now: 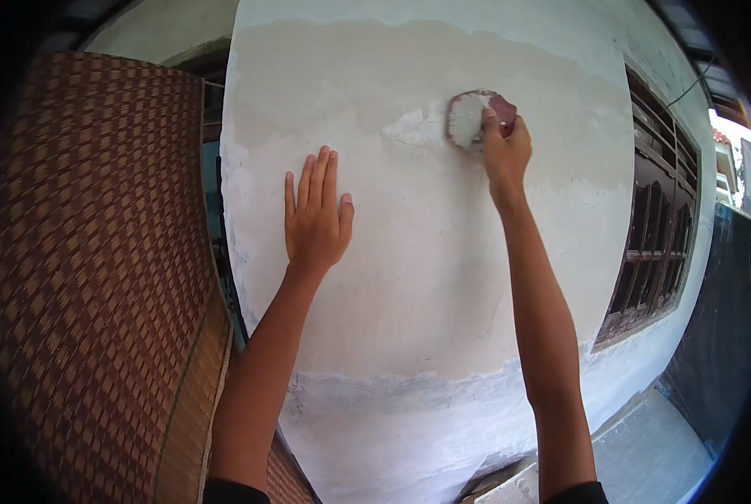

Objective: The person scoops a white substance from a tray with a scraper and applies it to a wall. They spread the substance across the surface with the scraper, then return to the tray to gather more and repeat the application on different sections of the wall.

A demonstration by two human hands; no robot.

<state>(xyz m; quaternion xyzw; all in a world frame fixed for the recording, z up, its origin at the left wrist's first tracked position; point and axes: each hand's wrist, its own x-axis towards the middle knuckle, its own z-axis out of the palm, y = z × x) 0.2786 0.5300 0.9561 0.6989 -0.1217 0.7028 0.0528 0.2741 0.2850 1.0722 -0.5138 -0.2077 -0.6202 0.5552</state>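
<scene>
My left hand [315, 214] lies flat on the pale wall [384, 286], with its fingers stretched upward and nothing in it. Higher and to the right, my right hand [507, 151] grips a roundish, reddish-brown piece of sandpaper [468, 120] coated with white dust. The sandpaper is up against the wall, and part of its reddish side shows near my fingers. Just left of it is a rough whitish patch [417, 126] on the beige wall coating. The fingertips behind the sandpaper are hidden.
A brown woven mat [98, 252] hangs along the left side, close to my left arm. On the right, a dark wooden window [657, 210] with bars is set into the wall. A pale ledge [644, 445] runs along the lower right, beside a dark panel [711, 328].
</scene>
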